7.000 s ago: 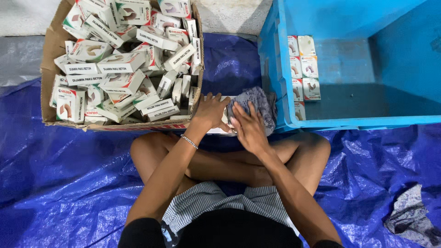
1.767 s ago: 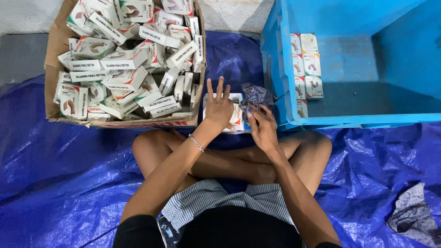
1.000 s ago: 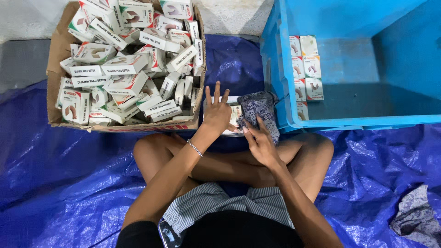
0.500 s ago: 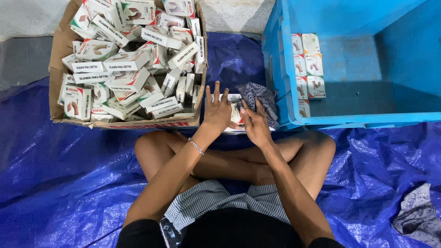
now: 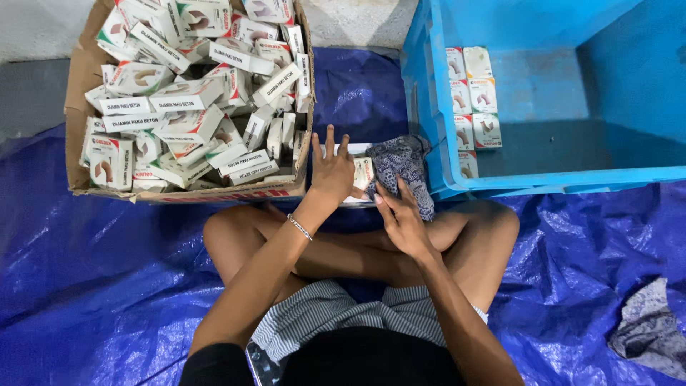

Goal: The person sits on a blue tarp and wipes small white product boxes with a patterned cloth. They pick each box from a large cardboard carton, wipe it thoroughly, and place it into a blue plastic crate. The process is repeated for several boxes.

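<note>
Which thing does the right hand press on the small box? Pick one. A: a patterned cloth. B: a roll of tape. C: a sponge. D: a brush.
A: the right hand lies on a dark patterned cloth spread over the small box, which the left hand steadies in front of the crossed legs.

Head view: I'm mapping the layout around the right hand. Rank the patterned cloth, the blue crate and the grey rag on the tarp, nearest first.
From the right hand:
1. Patterned cloth, under its fingertips.
2. Blue crate, just beyond, to the right.
3. Grey rag, far right on the tarp.
</note>
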